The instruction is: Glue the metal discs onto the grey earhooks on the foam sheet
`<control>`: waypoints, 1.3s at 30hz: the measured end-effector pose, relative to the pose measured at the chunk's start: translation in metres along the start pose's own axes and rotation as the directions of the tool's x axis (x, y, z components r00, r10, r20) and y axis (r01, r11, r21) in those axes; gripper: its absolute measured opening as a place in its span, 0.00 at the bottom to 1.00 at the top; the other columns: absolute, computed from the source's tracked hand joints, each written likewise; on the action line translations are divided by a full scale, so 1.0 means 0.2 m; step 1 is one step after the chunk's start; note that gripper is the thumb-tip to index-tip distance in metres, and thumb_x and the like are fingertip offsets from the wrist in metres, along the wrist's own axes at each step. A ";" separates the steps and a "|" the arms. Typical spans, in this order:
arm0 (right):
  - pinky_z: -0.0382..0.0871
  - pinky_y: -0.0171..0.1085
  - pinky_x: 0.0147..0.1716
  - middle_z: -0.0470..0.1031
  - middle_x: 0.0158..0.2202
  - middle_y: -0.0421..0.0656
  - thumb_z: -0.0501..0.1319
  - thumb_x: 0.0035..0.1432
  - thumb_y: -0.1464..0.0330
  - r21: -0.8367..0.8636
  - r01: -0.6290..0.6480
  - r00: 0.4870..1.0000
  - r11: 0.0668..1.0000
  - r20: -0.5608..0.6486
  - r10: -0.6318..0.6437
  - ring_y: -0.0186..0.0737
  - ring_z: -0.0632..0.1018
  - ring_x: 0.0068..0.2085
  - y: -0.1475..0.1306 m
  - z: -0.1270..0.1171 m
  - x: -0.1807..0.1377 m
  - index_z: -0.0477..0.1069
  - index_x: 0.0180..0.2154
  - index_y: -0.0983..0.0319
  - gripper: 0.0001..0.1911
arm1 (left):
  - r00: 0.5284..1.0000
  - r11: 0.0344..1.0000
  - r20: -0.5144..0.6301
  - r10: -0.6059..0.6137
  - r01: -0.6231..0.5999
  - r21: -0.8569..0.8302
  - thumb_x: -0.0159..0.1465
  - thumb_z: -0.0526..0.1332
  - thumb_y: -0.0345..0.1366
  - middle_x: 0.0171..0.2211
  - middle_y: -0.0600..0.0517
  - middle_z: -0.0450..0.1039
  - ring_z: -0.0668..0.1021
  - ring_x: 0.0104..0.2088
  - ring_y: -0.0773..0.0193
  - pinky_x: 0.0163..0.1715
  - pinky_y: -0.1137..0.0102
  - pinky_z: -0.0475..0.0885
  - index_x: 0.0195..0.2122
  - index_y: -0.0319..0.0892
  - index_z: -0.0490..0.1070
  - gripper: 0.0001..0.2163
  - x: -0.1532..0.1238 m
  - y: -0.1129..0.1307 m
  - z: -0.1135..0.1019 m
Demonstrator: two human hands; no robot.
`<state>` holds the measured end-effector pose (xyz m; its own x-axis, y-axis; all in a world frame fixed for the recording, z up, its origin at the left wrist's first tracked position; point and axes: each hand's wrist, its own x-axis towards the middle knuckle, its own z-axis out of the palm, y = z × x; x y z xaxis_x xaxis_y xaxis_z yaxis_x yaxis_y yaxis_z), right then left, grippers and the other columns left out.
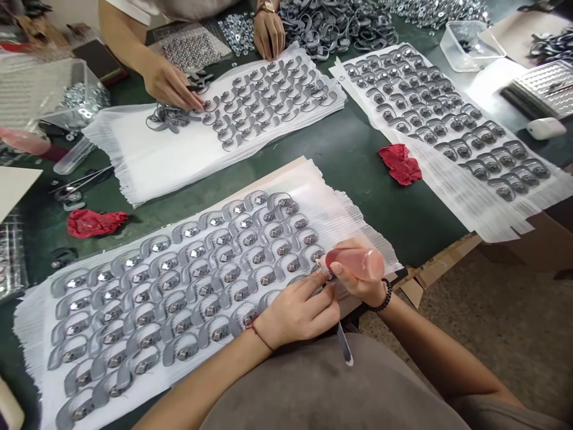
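My right hand (358,283) is closed round a pink squeeze bottle (364,263), tilted with its nozzle pointing left. Between the fingers of my left hand (302,310) is a pair of metal tweezers (344,345), the back end sticking out below the palm. The fingertips of that hand meet the bottle's nozzle over the right edge of a white sheet (156,388); what lies between them is mostly hidden. Rows of grey curved bands (179,346), each bearing a shiny faceted piece, cover the sheet, and my left wrist is over the nearest ones.
Across the table, a co-worker's hands (172,83) handle bands on another white sheet (156,161). A third filled sheet (447,161) lies at right. Red crumpled pieces (400,164), spare tweezers (85,182), a clear box (470,45) and a heap of bands (335,27) are around.
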<state>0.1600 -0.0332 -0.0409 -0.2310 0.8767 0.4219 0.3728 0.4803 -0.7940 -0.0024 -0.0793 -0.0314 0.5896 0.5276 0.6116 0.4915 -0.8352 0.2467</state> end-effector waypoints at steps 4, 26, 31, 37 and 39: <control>0.71 0.34 0.25 0.71 0.26 0.39 0.59 0.54 0.66 -0.045 0.038 0.999 0.998 -0.007 -0.039 0.35 0.74 0.26 0.00 0.00 0.00 0.66 0.31 0.61 0.05 | 1.000 1.000 0.001 -0.020 0.020 -0.005 0.59 0.58 0.23 0.28 0.50 0.75 0.80 0.38 0.56 0.41 0.66 0.77 0.27 0.36 0.69 0.05 0.00 0.00 0.00; 0.72 0.35 0.26 0.72 0.27 0.41 0.58 0.56 0.65 -0.079 0.042 0.998 0.996 -0.034 -0.045 0.35 0.75 0.27 0.02 0.01 -0.01 0.65 0.35 0.61 0.06 | 0.998 0.998 0.006 -0.065 0.065 -0.026 0.61 0.55 0.25 0.29 0.48 0.76 0.79 0.36 0.58 0.39 0.68 0.77 0.29 0.36 0.69 0.06 0.02 -0.01 -0.01; 0.71 0.34 0.25 0.72 0.26 0.41 0.58 0.56 0.66 -0.058 0.053 0.998 0.997 -0.024 -0.054 0.34 0.74 0.26 0.01 0.01 -0.01 0.66 0.33 0.63 0.06 | 0.998 0.997 0.004 -0.070 0.070 -0.033 0.61 0.56 0.25 0.29 0.48 0.77 0.79 0.35 0.58 0.35 0.68 0.77 0.28 0.36 0.69 0.06 0.02 -0.01 -0.02; 0.71 0.33 0.26 0.72 0.27 0.40 0.58 0.56 0.67 -0.055 0.078 0.997 0.995 0.002 -0.078 0.33 0.74 0.27 0.00 0.00 0.01 0.67 0.31 0.62 0.05 | 0.997 0.996 -0.001 -0.077 0.077 -0.049 0.61 0.56 0.24 0.29 0.47 0.77 0.79 0.35 0.56 0.33 0.68 0.77 0.28 0.35 0.69 0.06 0.02 -0.01 -0.01; 0.71 0.34 0.27 0.72 0.28 0.41 0.58 0.56 0.65 -0.082 0.075 0.997 0.994 -0.021 -0.077 0.34 0.75 0.28 0.00 0.00 0.00 0.67 0.32 0.62 0.06 | 0.997 0.996 -0.001 -0.081 0.081 -0.048 0.61 0.56 0.24 0.29 0.47 0.77 0.79 0.35 0.56 0.33 0.68 0.77 0.28 0.35 0.69 0.06 0.02 -0.01 -0.01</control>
<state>0.1610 -0.0333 -0.0413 -0.2397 0.8377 0.4907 0.4266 0.5449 -0.7219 -0.0017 -0.0762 -0.0278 0.5475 0.5934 0.5900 0.5065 -0.7963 0.3308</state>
